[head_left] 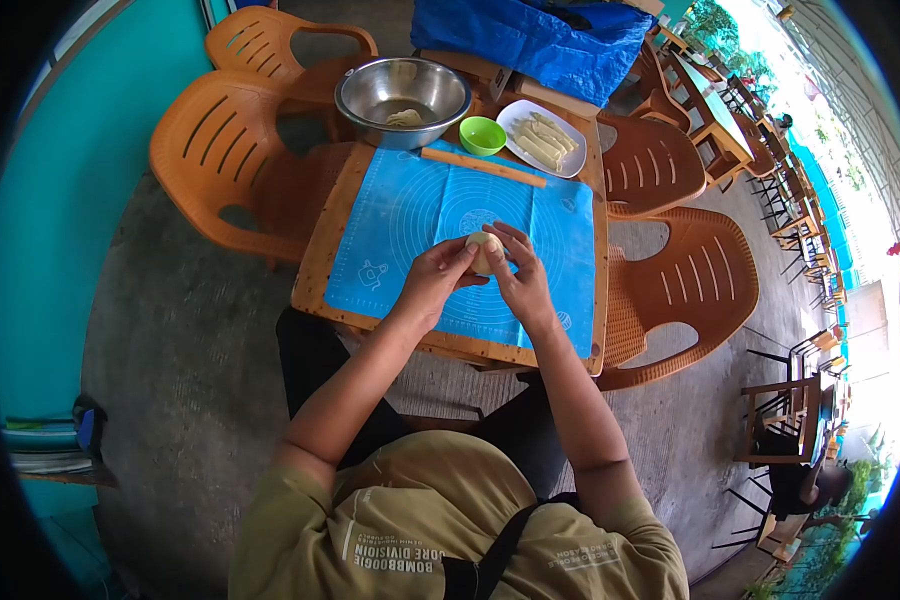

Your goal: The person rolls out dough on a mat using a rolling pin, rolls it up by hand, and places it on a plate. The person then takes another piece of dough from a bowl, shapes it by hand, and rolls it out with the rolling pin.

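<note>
Both hands gripped one small dough ball: the left hand cupped its left side, the right hand its right. It looked roundish, with no clear long axis, above the blue silicone mat.

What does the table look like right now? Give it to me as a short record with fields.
left hand: left hand cups the dough ball from its side
right hand: right hand grips the same dough ball, fingers over its top
work surface: blue silicone mat on a wooden table
rolling pin: rolling pin lies along the mat's far edge, untouched
metal bowl: metal bowl at the far end, a bit of dough inside
green bowl: green bowl between metal bowl and plate
plate: white plate with pale strips
</note>
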A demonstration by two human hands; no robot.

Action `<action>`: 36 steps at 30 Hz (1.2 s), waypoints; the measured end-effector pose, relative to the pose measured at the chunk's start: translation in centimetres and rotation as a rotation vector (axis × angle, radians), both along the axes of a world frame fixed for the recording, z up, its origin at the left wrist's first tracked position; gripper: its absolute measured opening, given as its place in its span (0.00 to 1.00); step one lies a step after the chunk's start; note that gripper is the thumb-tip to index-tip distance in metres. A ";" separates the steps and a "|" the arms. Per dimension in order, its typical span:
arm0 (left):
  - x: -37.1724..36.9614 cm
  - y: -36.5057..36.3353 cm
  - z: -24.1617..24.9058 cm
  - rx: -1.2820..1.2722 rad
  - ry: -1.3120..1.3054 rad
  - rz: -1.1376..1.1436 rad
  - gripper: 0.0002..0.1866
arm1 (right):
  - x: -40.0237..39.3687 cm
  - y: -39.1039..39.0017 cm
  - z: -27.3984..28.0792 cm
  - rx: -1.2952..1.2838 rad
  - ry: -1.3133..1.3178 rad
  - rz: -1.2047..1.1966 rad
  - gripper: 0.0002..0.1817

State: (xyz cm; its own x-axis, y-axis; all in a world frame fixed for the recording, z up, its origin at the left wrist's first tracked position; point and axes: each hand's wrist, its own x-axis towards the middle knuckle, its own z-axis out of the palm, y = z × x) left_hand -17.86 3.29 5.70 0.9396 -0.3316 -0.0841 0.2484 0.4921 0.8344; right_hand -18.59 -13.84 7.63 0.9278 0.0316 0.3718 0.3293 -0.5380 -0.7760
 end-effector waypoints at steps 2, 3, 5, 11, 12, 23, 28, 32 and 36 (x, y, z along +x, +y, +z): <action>-0.1 -0.2 -0.1 0.019 -0.005 0.042 0.24 | 0.1 -0.2 0.1 0.087 0.121 0.005 0.21; -0.2 -0.4 -0.1 0.036 -0.009 0.088 0.21 | 0.0 -0.2 0.1 0.130 0.183 0.007 0.22; -0.4 -0.7 -0.1 0.047 -0.032 0.119 0.20 | 0.0 -0.3 0.3 0.125 0.169 -0.021 0.23; -0.1 -0.8 -2.0 0.175 -0.182 0.230 0.17 | -0.1 0.2 -1.2 0.234 0.134 0.012 0.23; 0.0 -0.8 -2.2 0.233 -0.224 0.272 0.16 | -0.2 0.1 -0.3 0.175 0.284 0.010 0.23; 0.3 0.1 -3.1 0.710 -0.276 0.270 0.23 | 2.0 -1.3 -0.5 0.247 0.500 0.024 0.19; 0.2 1.6 -5.5 1.110 -0.762 0.261 0.23 | 4.2 -1.3 0.8 -0.248 -0.286 -0.253 0.19; -0.1 2.3 -7.0 1.480 -0.940 0.052 0.30 | 4.1 -2.4 -5.9 -0.924 -0.206 -0.054 0.23; 0.2 3.2 -7.2 1.539 -0.969 -0.133 0.35 | 5.4 -2.0 -3.2 -0.811 -0.023 0.060 0.22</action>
